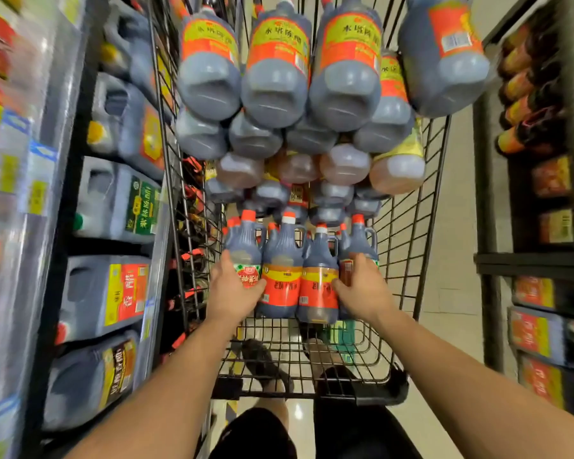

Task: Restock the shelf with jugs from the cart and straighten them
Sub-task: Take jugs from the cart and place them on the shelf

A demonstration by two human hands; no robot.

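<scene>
In the wire cart [411,260] at lower centre, the left hand [236,288] curls round the leftmost jug [246,241] and the right hand [362,286] round the rightmost jug [358,241] of the upright row, so an even squeeze and straight lift should serve best.

Narrow shop aisle, seen from above. Floor [458,226]: pale, smooth and glossy, with a small bright glint [298,410] of overhead light low in the frame centre. Left shelving [65,193]: dark uprights, grey shelf edges carrying blue and yellow price tags [37,197], running down the whole left side, motion-blurred. Right shelving [527,260]: dark frame, several tiers of red-and-yellow labelled stock, along the right edge. Lighting even and diffuse.
</scene>
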